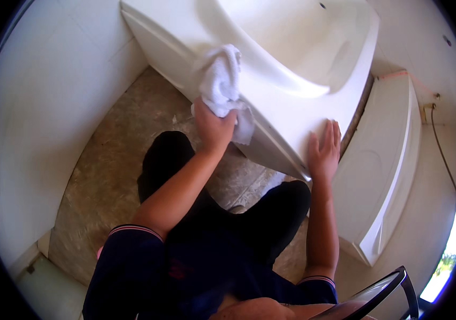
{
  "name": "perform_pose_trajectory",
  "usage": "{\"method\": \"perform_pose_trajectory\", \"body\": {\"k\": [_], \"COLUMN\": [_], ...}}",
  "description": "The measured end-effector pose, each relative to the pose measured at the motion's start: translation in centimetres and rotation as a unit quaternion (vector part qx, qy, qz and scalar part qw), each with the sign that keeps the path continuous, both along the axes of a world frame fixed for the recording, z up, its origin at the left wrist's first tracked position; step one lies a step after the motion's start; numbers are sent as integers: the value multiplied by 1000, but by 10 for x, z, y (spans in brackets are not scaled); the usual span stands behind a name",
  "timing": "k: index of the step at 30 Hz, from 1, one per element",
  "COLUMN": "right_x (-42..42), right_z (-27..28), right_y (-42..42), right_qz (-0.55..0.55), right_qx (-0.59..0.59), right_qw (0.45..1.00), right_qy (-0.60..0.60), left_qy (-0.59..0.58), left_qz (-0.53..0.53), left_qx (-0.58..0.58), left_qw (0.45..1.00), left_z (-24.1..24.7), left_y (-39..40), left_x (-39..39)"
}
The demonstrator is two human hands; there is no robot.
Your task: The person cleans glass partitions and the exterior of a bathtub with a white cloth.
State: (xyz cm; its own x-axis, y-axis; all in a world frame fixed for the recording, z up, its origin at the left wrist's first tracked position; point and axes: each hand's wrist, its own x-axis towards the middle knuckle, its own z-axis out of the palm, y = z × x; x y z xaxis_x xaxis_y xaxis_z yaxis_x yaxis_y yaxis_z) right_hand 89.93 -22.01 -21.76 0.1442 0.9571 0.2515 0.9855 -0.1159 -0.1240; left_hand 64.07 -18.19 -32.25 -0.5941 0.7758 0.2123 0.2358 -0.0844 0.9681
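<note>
My left hand (214,126) grips a crumpled white cloth (222,80), most of which stands up above the fist while a loose end hangs towards the side panel. The cloth is at the long outer edge of a white bathtub (268,96), and its upper part is slightly blurred. My right hand (326,150) rests palm down on the tub's flat rim near the close corner, fingers spread a little, holding nothing. The tub's hollow basin lies beyond both hands. Part of the left fingers is hidden by the cloth.
A long white moulded panel (372,160) lies right of the tub. A thin hose (444,154) hangs from a wall fitting. A pale wall (52,100) bounds the left side. My bent knees are over the stained floor (104,168), close to the tub's side. A bright window is at lower right.
</note>
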Motion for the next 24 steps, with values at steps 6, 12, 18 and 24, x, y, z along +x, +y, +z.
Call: {"method": "perform_pose_trajectory", "body": {"k": [6, 12, 18, 24], "right_x": [-8, 2, 13, -7], "right_z": [7, 2, -1, 3], "right_y": [-1, -3, -6, -5], "right_qz": [-14, 9, 29, 10], "right_qx": [8, 23, 42, 50], "right_qw": [1000, 1000, 999, 999], "right_qy": [12, 13, 5, 11], "left_qy": [-150, 66, 98, 3], "left_qz": [-67, -378, -555, -347], "left_qx": [-65, -88, -82, -118], "left_qw": [984, 919, 822, 930], "left_z": [16, 41, 58, 32], "left_y": [-25, -101, -88, -32], "left_x": [49, 111, 90, -6]}}
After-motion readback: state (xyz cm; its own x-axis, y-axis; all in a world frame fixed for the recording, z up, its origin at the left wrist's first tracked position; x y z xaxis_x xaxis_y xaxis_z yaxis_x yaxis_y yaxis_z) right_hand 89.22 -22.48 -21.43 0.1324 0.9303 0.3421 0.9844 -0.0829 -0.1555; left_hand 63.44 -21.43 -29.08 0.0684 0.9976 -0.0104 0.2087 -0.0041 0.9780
